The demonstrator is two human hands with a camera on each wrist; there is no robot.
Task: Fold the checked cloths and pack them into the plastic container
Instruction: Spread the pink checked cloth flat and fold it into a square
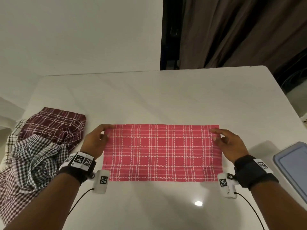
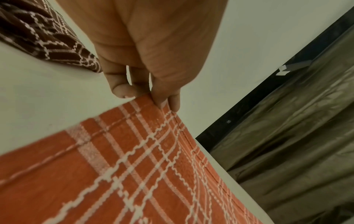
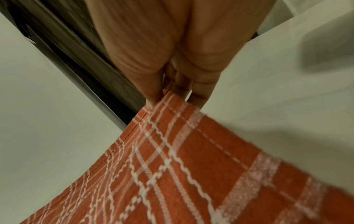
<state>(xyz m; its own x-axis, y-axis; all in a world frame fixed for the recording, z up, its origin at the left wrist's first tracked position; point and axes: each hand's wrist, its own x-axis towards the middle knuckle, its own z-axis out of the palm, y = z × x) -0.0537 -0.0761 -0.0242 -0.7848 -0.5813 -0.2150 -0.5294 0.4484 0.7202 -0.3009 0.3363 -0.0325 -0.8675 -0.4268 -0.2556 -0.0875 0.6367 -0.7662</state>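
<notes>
A pink checked cloth (image 1: pixel 161 152) lies flat on the white table as a wide rectangle. My left hand (image 1: pixel 106 131) pinches its far left corner, and the left wrist view shows the left hand (image 2: pixel 153 100) with thumb and fingers closed on the cloth (image 2: pixel 134 174). At the far right corner my right hand (image 1: pixel 214 132) pinches the cloth too; in the right wrist view the right hand (image 3: pixel 168 97) holds the cloth (image 3: pixel 172 174) by that corner. A blue-grey plastic container (image 1: pixel 294 166) sits at the right edge.
A heap of other checked cloths lies at the left: a maroon one (image 1: pixel 56 123) on top, a black-and-white gingham one (image 1: pixel 34 156) below. The white table (image 1: pixel 149 97) stretches beyond the cloth. Dark curtains (image 1: pixel 240 30) hang behind the table's far right.
</notes>
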